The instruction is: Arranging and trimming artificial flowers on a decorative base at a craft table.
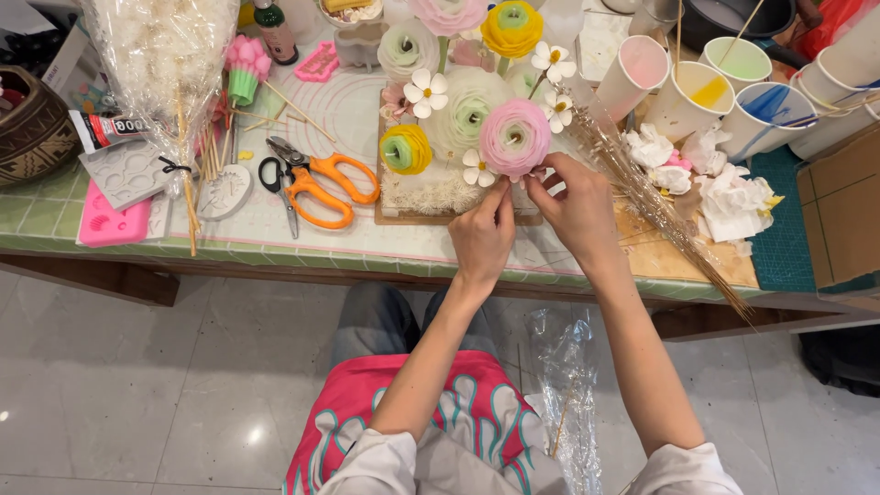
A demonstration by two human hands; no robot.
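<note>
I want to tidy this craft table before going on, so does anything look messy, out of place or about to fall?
Crumpled paint-stained tissues lie heaped below the paint cups. A dried grass stem pokes past the table's front edge, and a clear wrapper hangs below it. Both hands, left hand and right hand, pinch under the pink flower.

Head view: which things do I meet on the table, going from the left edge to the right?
Brown woven basket → pink mould → wrapped dried stems → orange scissors → yellow-green flower → pink flower at both hands → crumpled white paper → brown cardboard.
</note>
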